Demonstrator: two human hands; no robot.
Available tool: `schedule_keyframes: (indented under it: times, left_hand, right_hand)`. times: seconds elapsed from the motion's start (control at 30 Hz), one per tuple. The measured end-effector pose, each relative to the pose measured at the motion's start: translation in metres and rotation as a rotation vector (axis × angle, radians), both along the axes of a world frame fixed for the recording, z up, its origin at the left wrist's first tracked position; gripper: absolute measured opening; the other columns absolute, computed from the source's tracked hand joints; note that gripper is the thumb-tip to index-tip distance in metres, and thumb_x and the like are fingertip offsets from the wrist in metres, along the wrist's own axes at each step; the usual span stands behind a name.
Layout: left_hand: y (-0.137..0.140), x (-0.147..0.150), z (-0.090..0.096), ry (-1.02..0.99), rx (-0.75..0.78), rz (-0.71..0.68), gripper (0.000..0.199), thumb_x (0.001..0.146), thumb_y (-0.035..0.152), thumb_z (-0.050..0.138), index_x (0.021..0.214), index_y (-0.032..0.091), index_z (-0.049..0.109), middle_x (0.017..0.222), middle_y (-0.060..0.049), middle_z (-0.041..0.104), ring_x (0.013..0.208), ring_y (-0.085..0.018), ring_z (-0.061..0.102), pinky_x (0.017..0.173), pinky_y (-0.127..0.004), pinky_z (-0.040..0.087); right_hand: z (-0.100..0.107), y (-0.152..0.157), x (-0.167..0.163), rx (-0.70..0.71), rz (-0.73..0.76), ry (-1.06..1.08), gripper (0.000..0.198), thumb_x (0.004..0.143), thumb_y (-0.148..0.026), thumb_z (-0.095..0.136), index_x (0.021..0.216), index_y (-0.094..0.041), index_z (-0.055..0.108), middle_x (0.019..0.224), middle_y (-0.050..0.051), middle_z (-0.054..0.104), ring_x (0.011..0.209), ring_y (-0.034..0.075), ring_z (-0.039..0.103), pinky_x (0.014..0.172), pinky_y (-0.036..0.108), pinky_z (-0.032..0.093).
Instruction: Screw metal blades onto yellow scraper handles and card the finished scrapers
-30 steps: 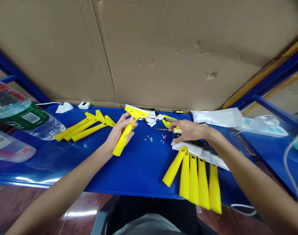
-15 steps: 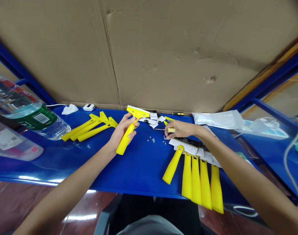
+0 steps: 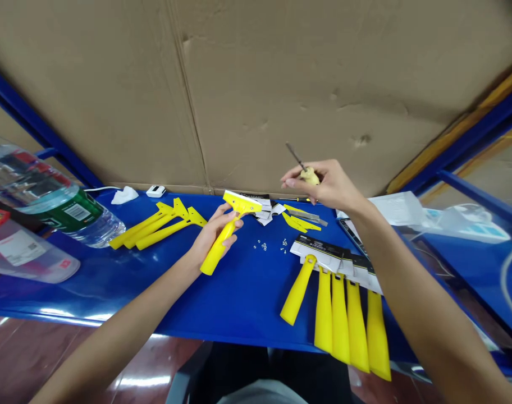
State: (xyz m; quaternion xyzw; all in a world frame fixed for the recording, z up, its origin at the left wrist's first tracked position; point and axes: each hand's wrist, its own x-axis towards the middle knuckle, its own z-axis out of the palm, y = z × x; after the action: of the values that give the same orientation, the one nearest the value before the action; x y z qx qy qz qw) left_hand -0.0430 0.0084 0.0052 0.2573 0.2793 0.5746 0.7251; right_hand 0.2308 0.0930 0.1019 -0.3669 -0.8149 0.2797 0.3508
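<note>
My left hand (image 3: 211, 233) is closed round the handle of a yellow scraper (image 3: 217, 247), its wide head tilted up and away from me. Raised above the table's back, my right hand (image 3: 323, 179) grips a screwdriver (image 3: 310, 175) by its pale yellow handle; the shaft points up and left. Small nuts (image 3: 263, 246) and screws (image 3: 283, 244) lie on the blue table (image 3: 239, 303) between the hands. Behind them are yellow head plates (image 3: 296, 222) and metal blades (image 3: 310, 216).
Several yellow scrapers with card sleeves (image 3: 340, 320) lie at the right. At the left are yellow scraper handles (image 3: 159, 230), a large water bottle (image 3: 66, 202) and a plastic jug (image 3: 28, 247). Cardboard (image 3: 256, 101) walls the back. A plastic packet (image 3: 394, 207) lies at the right rear.
My right hand has lifted from beside the screws, up and to the right, and the screwdriver's shaft now points upward. My left hand still holds the scraper in nearly the same place.
</note>
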Motion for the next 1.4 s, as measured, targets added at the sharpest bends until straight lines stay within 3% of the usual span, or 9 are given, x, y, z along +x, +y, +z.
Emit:
schedule_keyframes:
  times: [0.1,0.2,0.33,0.57,0.87,1.17,1.4]
  left_hand:
    - [-0.002,0.006,-0.002,0.051,-0.032,-0.056,0.038,0.090,0.013,0.077,0.120,0.023,0.055,0.117,-0.008,0.063,0.073,-0.009,0.065,0.033,-0.010,0.037]
    - [-0.003,0.011,-0.005,0.095,-0.057,-0.109,0.036,0.090,0.016,0.078,0.119,0.022,0.057,0.115,-0.008,0.063,0.072,-0.009,0.065,0.033,-0.010,0.038]
    - [-0.005,0.017,-0.008,0.134,-0.067,-0.169,0.036,0.089,0.017,0.080,0.118,0.021,0.060,0.109,-0.007,0.064,0.072,-0.010,0.066,0.032,-0.010,0.037]
    - [-0.008,0.022,-0.007,0.176,-0.102,-0.208,0.034,0.086,0.018,0.083,0.114,0.020,0.062,0.101,-0.005,0.063,0.071,-0.011,0.066,0.032,-0.011,0.037]
    - [-0.008,0.021,-0.016,0.207,-0.084,-0.217,0.036,0.086,0.021,0.085,0.116,0.021,0.065,0.099,-0.004,0.062,0.077,-0.013,0.067,0.035,-0.012,0.039]
    - [-0.008,0.021,-0.018,0.248,-0.070,-0.218,0.036,0.087,0.026,0.085,0.116,0.022,0.064,0.099,-0.005,0.064,0.078,-0.013,0.066,0.036,-0.012,0.039]
    - [-0.009,0.021,-0.018,0.320,-0.074,-0.285,0.038,0.088,0.031,0.084,0.114,0.024,0.057,0.083,-0.003,0.067,0.053,-0.009,0.056,0.037,-0.014,0.036]
  right_hand:
    - [0.010,-0.013,-0.011,0.012,-0.020,0.120,0.038,0.088,-0.056,0.080,0.098,-0.019,0.081,0.092,0.006,0.078,0.058,0.013,0.050,0.052,0.031,0.038]
    - [0.008,-0.018,-0.018,-0.005,0.072,0.108,0.034,0.087,-0.054,0.082,0.094,-0.020,0.080,0.095,0.006,0.076,0.070,0.017,0.057,0.058,0.031,0.041]
    - [-0.010,-0.011,-0.023,0.022,0.281,0.006,0.023,0.088,-0.043,0.083,0.093,-0.020,0.079,0.104,0.006,0.072,0.089,0.021,0.064,0.072,0.032,0.046]
    - [-0.039,-0.003,-0.040,-0.096,0.395,-0.068,0.008,0.090,-0.027,0.075,0.093,-0.019,0.075,0.095,0.002,0.075,0.085,0.017,0.065,0.080,0.030,0.047]
    - [-0.043,-0.005,-0.044,-0.152,0.341,-0.104,0.007,0.087,-0.026,0.075,0.090,-0.019,0.076,0.090,0.001,0.076,0.078,0.016,0.063,0.075,0.029,0.043]
    - [-0.043,-0.012,-0.050,-0.027,0.263,-0.194,0.004,0.086,-0.023,0.075,0.085,-0.020,0.077,0.092,0.002,0.078,0.081,0.017,0.065,0.078,0.030,0.042]
    - [-0.043,-0.008,-0.047,-0.260,0.279,-0.131,0.011,0.077,-0.024,0.083,0.080,-0.019,0.073,0.081,-0.002,0.072,0.072,0.013,0.058,0.070,0.028,0.042]
